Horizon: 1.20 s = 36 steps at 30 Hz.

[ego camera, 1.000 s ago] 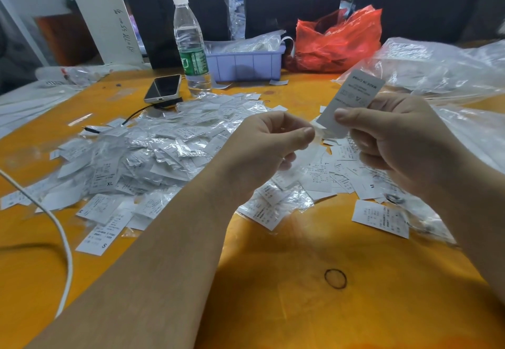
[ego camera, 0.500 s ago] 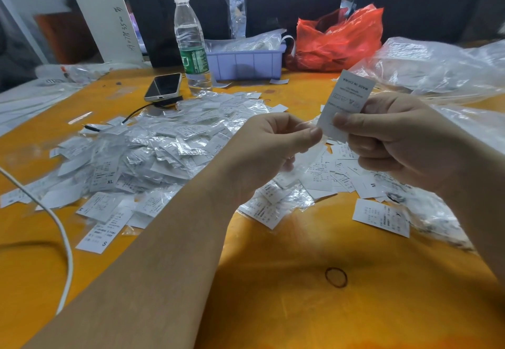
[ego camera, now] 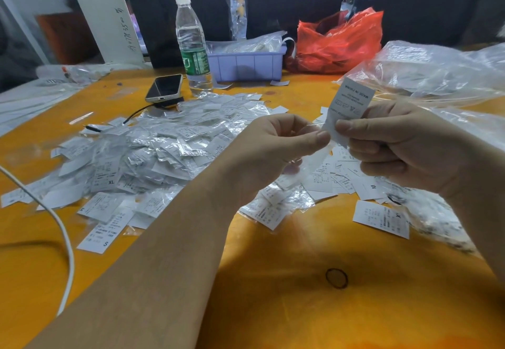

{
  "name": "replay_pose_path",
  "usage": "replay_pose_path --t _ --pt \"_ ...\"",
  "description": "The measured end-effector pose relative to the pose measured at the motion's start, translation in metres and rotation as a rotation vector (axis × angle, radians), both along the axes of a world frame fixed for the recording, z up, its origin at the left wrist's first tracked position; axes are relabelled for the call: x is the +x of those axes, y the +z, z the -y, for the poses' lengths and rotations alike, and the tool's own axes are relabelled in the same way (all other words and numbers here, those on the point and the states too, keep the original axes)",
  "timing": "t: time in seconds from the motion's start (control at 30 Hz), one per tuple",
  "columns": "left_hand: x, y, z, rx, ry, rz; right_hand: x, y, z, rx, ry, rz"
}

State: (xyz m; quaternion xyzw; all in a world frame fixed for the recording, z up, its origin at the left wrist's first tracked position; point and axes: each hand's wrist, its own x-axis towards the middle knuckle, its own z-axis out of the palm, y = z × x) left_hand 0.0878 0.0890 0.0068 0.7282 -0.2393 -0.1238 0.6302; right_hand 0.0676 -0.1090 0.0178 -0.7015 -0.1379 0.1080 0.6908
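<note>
Just right of the left hand (ego camera: 276, 152), whose curled fingers pinch a limp clear sleeve (ego camera: 314, 160), the right hand (ego camera: 404, 146) pinches the lower end of a white label (ego camera: 349, 101), its long axis rising up and away from both thumbs.

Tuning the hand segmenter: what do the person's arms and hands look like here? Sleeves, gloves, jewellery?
Both bare. Left forearm and right forearm show no sleeve up to the frame edge. Left hand and right hand: no gloves, rings, watch or wristband. Thumbnails short, unpainted.
</note>
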Motion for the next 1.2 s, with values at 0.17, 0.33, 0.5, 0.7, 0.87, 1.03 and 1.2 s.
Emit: replay_pose_path --t 0.17,0.33,0.5,0.7,0.87,1.03,1.2 --pt "0.0 0.001 -0.001 0.018 -0.018 -0.002 0.0 0.0 0.0 -0.018 -0.008 0.008" --pt "-0.001 0.0 0.0 0.022 -0.006 0.004 -0.002 0.0 -0.003 -0.028 0.009 0.011" --pt "-0.001 0.001 0.0 0.028 0.023 0.014 -0.002 -0.001 -0.005 -0.048 -0.039 0.008" --pt "-0.001 0.0 0.002 0.016 0.043 0.032 -0.002 -0.005 -0.012 0.025 -0.126 0.015" --pt "0.002 -0.001 0.001 0.011 0.06 0.055 -0.002 -0.008 -0.014 0.039 -0.11 -0.02" --pt "0.003 -0.002 0.001 0.011 0.072 0.066 -0.003 -0.006 -0.012 0.008 -0.062 -0.04" --pt "0.002 -0.001 0.001 -0.002 0.114 0.046 -0.003 -0.005 -0.01 -0.018 -0.045 -0.013"
